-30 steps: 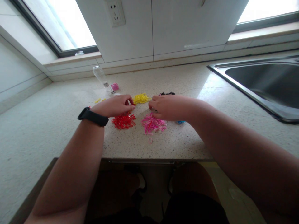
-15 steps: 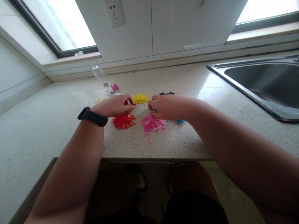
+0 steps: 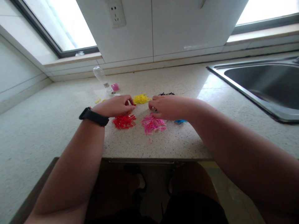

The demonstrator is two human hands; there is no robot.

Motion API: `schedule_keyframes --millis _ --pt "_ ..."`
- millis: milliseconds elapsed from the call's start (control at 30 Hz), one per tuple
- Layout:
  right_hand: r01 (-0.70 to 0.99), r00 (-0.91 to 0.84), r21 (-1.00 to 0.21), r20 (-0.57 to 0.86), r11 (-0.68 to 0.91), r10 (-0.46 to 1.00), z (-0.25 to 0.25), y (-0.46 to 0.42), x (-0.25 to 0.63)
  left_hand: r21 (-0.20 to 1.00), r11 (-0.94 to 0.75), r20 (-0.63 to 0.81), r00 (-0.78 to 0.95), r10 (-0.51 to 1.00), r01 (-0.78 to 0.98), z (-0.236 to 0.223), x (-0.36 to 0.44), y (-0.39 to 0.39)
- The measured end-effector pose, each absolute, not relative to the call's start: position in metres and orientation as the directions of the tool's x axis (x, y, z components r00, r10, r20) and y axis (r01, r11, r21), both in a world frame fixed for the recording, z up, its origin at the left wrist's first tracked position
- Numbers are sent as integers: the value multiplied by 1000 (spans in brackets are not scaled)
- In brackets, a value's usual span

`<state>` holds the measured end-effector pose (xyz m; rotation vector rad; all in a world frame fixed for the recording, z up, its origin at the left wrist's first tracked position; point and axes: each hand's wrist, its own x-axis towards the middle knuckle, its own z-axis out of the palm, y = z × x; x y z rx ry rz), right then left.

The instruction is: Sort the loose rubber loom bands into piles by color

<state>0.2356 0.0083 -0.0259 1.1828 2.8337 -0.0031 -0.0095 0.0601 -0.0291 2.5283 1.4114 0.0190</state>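
Hardly anything has shifted in the last second — bent-fingered, the left hand [image 3: 115,104] sits between far yellow bands [image 3: 142,99] and near red bands [image 3: 124,122], the right hand [image 3: 169,106] beside near pink bands [image 3: 153,125], grip impossible to tell — so the work seems no further along.

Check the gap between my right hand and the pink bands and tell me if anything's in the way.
Nothing visible is in the way. The thumb of the right hand overlaps the far edge of the pink bands in this view; contact can't be told. The red bands lie off to the left.
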Motion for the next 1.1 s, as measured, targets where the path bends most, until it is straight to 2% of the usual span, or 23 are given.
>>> schedule_keyframes --millis 1100 --pt "720 -693 -2 -48 694 719 -26 10 236 246 -501 -121 539 833 830 -31 -11 62"
